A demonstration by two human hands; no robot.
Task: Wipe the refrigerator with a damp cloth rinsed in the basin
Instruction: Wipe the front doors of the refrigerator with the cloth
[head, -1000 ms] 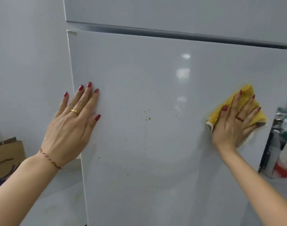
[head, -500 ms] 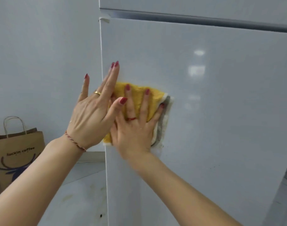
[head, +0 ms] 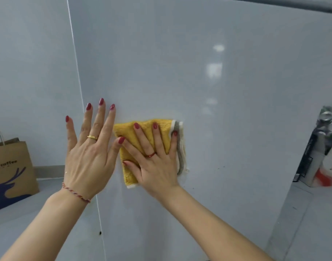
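The white refrigerator door fills most of the view, glossy with light reflections. A folded yellow cloth with a grey and white edge lies flat against the door. My right hand presses it there with straight, spread fingers. My left hand is flat and spread at the door's left edge, its thumb just touching the cloth's left side. A few small dark specks show on the door to the right of the cloth. The basin is not in view.
A brown paper coffee bag stands on the floor at the left, by the grey wall. Cans and boxes are stacked past the door's right edge. A dark gap marks the door's top.
My right hand swept the cloth from the door's right side to its left edge, and it now sits lower and slightly right. The brown stains seen a second ago are gone. My left hand lowered slightly.
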